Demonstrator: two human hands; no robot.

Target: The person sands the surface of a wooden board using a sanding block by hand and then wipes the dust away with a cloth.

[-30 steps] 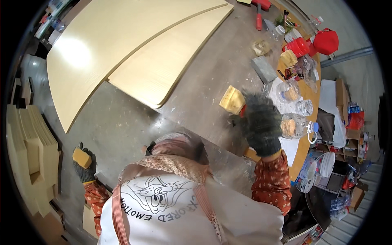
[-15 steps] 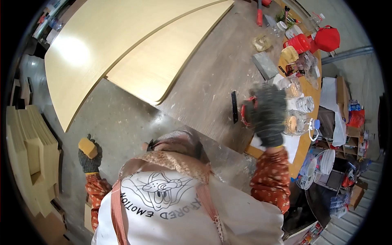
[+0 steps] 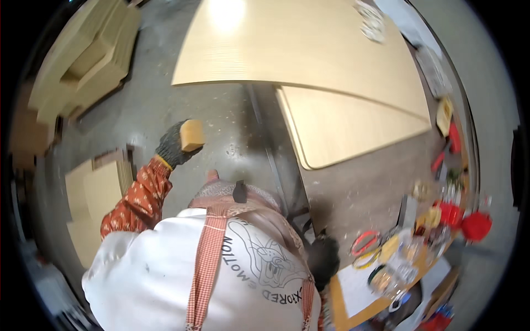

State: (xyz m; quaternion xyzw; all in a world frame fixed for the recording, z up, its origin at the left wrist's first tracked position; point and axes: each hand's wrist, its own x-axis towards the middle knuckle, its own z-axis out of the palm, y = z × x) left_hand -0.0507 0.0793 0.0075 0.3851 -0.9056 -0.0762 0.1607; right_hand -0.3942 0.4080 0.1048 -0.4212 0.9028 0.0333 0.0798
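My left hand (image 3: 172, 145), in a dark grey knit glove, is closed around a tan-yellow block (image 3: 192, 135) that looks like a sponge. It hangs over the floor left of the boards. My right hand (image 3: 323, 256), also in a dark glove, is low beside my body at the near edge of the brown worktable (image 3: 353, 193). It is blurred, and its fingers are hard to make out. Red-handled scissors (image 3: 365, 241) lie on the table to its right. Ahead, a large pale curved board (image 3: 309, 49) overlaps a smaller pale board (image 3: 342, 129) on the table.
Glass jars (image 3: 386, 280), a red cap-like item (image 3: 476, 226) and a grey block (image 3: 407, 211) crowd the table's right side. Stacked cut boards (image 3: 99, 60) stand on the floor at far left, with more pale panels (image 3: 96, 187) nearer. White crumpled material (image 3: 371, 22) sits on the large board.
The view has swung left. My right hand has moved away from beside the scissors and jars, back toward my body. The left hand still holds the block, now further forward in view.
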